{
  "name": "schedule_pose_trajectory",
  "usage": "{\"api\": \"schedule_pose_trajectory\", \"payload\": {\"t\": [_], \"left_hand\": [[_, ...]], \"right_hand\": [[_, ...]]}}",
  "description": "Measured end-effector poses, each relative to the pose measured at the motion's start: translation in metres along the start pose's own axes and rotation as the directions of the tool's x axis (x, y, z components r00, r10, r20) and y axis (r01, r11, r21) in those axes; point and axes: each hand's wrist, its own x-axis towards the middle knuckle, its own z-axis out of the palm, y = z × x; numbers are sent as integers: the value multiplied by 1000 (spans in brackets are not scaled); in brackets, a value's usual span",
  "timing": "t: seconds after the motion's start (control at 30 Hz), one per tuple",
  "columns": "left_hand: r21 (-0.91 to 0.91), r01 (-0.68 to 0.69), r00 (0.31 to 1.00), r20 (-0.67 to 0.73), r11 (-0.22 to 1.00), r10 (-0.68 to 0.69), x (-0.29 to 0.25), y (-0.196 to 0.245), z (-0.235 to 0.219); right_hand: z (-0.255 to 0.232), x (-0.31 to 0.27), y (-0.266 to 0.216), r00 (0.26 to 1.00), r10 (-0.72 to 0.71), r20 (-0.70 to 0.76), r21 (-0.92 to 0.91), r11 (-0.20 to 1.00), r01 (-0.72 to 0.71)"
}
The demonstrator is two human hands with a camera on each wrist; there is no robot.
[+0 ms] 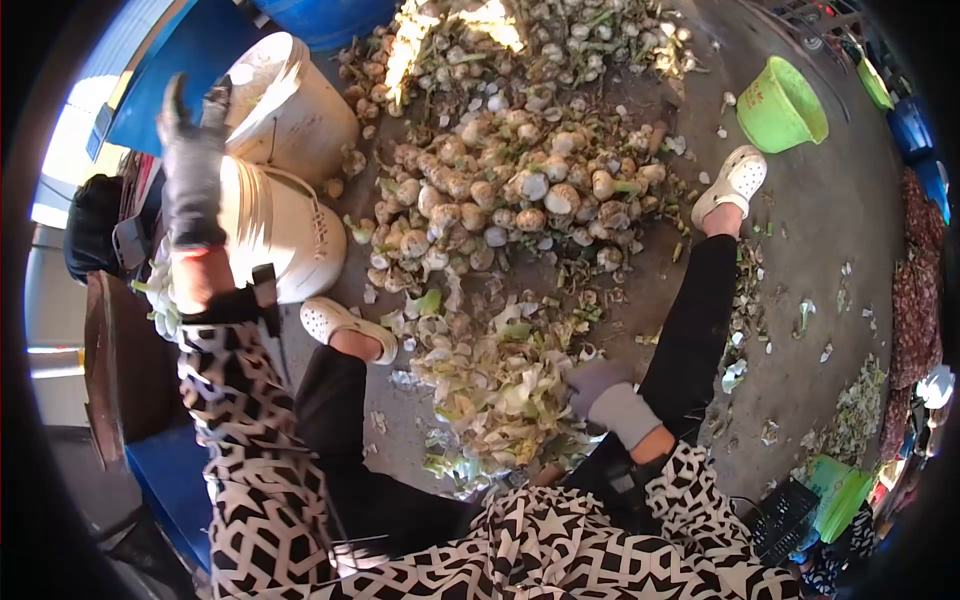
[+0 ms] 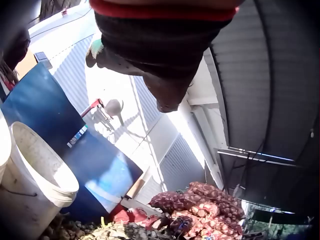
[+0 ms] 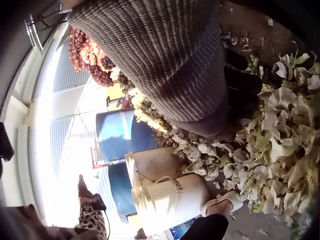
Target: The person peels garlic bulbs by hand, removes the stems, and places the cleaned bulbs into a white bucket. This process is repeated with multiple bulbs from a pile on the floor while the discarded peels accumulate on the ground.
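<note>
The heap of pale trimmed leaves lies at lower centre of the head view, below the mound of bulbs. The scraps look light, limp and loose, best scooped from underneath. At upper left stand white buckets. The gloved right hand rests on the heap; its grip cannot be told. The gloved left hand is raised, fingers straight, empty.

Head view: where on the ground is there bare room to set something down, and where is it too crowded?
Barest is the concrete between the green basin, the right shoe and the scraps at far right. Crowded: the bulb pile up top, the peel heap between the legs where the right hand rests, and the white buckets at left.
</note>
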Motion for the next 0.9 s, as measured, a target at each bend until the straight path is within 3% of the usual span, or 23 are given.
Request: {"api": "schedule_pose_trajectory", "payload": {"t": [0.03,0.07,0.1,0.13,0.17,0.2,0.23,0.3,0.33,0.37,0.4,0.43,0.47,0.5,0.53,0.57,0.6,0.67,0.7,0.77,0.83,0.87,0.9], "left_hand": [[-408,90,978,209,909,-3,-47,8,15],[-450,166,922,387,877,24,-110,7,32],[-224,432,743,637,874,-204,-172,10,44],[-110,322,643,754,940,-132,-243,-17,72],[139,104,509,843,985,-172,-295,-9,66],[308,103,439,839,946,-321,-357,-14,67],[392,187,353,829,901,-434,-411,-28,67],[307,480,311,817,822,-486,-504,-45,54],[265,737,95,870,621,-484,-544,-46,43],[254,911,-106,905,324,-411,-581,-42,41],[287,912,-179,921,294,-346,-602,-33,36],[334,803,-201,931,493,-304,-626,-31,30],[334,588,-227,942,737,-246,-654,-48,34],[241,321,-307,941,916,-140,-642,-53,41],[354,228,-301,912,907,-281,-638,-49,21],[467,141,-287,863,873,-415,-550,13,-15],[435,73,-347,855,898,-386,-573,-12,-26],[427,-360,-559,613,830,-558,-588,-52,-42],[442,-362,-543,615,820,-571,-581,-75,-42],[367,-346,-523,689,863,-503,-569,-111,-45],[699,115,-243,709,706,-662,-440,-24,-39],[549,-46,12,836,834,-549,-444,-40,-29],[399,-242,235,909,885,-345,-448,-55,-17]], "right_hand": [[-1,18,4,999,39,2,62,997,-39],[-5,38,6,994,98,54,38,994,-101],[-4,59,11,991,127,31,86,988,-129],[-15,78,9,975,208,72,117,969,-215],[-10,103,13,967,252,25,115,961,-253],[6,128,16,955,295,-22,111,950,-290],[23,143,17,957,289,-22,109,952,-285],[56,158,15,908,406,-105,154,909,-388],[62,146,-1,919,395,-7,178,905,-387],[80,132,-18,933,356,52,158,920,-360],[100,115,-33,954,288,83,230,926,-299],[126,101,-57,920,146,363,219,947,-236],[138,92,-67,900,100,424,246,944,-221],[145,79,-79,883,68,464,262,942,-210],[145,72,-91,875,40,482,272,943,-193],[139,62,-111,866,22,499,197,971,-138],[162,62,-130,886,-76,458,223,974,-32],[195,61,-170,836,-355,418,418,892,170],[221,68,-192,768,-456,450,429,865,261],[204,60,-199,770,-537,343,492,801,340],[163,64,-181,836,-546,51,357,792,495],[127,70,-166,876,-482,-10,316,830,460],[115,90,-151,928,-344,-143,170,915,365]]}}
